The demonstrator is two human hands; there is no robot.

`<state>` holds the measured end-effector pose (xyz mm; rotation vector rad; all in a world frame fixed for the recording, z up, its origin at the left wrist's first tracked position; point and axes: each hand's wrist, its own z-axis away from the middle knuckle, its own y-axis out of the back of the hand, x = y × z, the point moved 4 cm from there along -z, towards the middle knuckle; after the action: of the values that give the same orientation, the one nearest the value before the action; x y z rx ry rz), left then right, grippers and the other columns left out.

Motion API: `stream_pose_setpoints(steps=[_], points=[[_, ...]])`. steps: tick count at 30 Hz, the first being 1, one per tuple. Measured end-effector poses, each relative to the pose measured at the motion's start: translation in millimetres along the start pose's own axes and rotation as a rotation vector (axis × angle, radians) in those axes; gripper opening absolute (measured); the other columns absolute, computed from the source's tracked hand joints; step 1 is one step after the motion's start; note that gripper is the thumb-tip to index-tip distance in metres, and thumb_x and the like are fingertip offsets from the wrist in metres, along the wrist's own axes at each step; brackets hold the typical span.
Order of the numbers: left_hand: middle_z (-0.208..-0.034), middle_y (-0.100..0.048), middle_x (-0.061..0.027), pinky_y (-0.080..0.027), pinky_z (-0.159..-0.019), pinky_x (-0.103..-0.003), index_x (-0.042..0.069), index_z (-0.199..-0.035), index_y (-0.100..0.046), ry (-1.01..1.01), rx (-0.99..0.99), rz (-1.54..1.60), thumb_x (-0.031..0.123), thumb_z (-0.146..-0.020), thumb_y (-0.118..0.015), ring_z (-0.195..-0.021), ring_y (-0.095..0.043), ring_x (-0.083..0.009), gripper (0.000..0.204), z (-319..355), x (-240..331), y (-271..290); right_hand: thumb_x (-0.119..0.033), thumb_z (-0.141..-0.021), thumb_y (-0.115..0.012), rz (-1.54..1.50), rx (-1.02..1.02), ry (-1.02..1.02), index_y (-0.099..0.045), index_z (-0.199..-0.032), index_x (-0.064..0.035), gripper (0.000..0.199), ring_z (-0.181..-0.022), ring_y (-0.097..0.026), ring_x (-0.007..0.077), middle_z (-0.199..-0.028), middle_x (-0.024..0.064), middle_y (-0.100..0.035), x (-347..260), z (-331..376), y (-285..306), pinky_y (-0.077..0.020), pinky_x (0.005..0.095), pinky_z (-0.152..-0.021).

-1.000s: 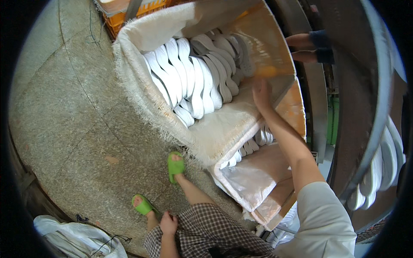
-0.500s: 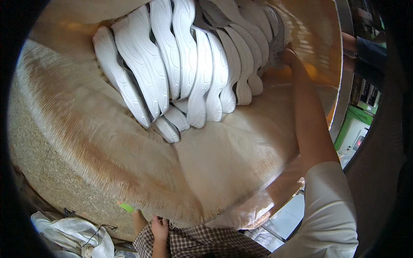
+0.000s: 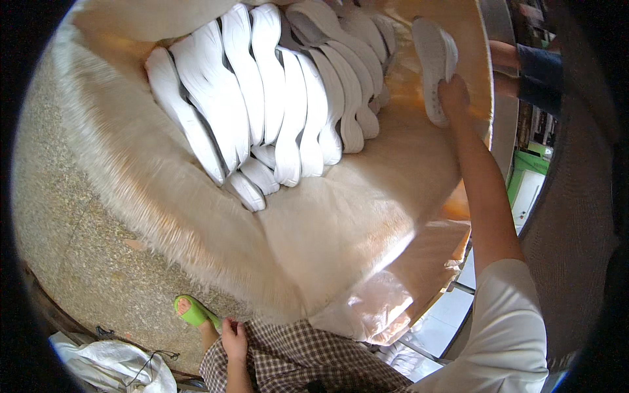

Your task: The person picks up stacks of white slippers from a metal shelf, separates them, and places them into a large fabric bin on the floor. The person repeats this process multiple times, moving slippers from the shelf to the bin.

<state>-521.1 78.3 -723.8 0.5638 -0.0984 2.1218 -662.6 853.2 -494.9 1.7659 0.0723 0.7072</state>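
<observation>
My right hand (image 3: 453,95) is closed round the lower part of a white shoe sole (image 3: 429,62), held upright near the right wall of a big beige woven sack (image 3: 341,223). Inside the sack, several white shoe soles (image 3: 262,78) stand packed side by side in a curved row, with a few shorter ends showing beneath them. A gap separates the held sole from that row. Down by the checkered cloth (image 3: 288,354) over my lap, my left hand (image 3: 234,339) holds nothing I can see. Its fingers are loosely bent and slightly apart, just below the sack's frayed edge.
Speckled floor (image 3: 98,242) runs along the left, with a green slipper (image 3: 191,310) on a foot. A white crumpled bag (image 3: 118,363) lies at lower left. Another person's arm (image 3: 504,69) shows beyond the sack's right rim, above a green and white machine (image 3: 529,187).
My right hand has drawn a sole away from the right end of the row. My left hand has come away from the sack's edge, and the green slipper shows more fully.
</observation>
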Motion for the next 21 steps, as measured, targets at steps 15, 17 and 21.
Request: stream_pose_setpoints(steps=[15, 17, 21], points=[[-0.087, -0.058, -0.0158, -0.046, -0.070, -0.040, 0.000, -0.106, -0.052, -0.096, -0.043, -0.196, 0.012, -0.088, -0.056, -0.078, -0.058, -0.0305, 0.022, 70, -33, 25, -0.013, -0.084, -0.060, -0.501, 0.271, -0.126, -0.037, -0.126, 0.0023, 0.050, -0.107, -0.053, 0.0314, -0.118, 0.0203, -0.052, 187, 368, 125, -0.0404, 0.0401, -0.093], [-0.085, -0.058, -0.0151, -0.047, -0.069, -0.038, -0.001, -0.105, -0.052, -0.063, -0.057, -0.136, 0.010, -0.089, -0.055, -0.076, -0.058, -0.0280, 0.020, 77, -36, 12, -0.010, -0.082, -0.059, -0.313, 0.100, -0.187, -0.037, -0.128, -0.0012, 0.052, -0.105, -0.056, 0.0350, -0.116, 0.0217, -0.055, 220, 376, 96, -0.0427, 0.0438, -0.090], [-0.083, -0.057, -0.0121, -0.047, -0.069, -0.032, -0.001, -0.106, -0.050, -0.047, -0.071, -0.012, 0.006, -0.090, -0.053, -0.075, -0.058, -0.0228, 0.018, 84, -37, -29, -0.007, -0.079, -0.057, 0.183, -0.213, -0.284, -0.037, -0.133, -0.0144, 0.058, -0.092, -0.062, 0.0372, -0.105, 0.0213, -0.062, 276, 338, 21, -0.0475, 0.0507, -0.077]])
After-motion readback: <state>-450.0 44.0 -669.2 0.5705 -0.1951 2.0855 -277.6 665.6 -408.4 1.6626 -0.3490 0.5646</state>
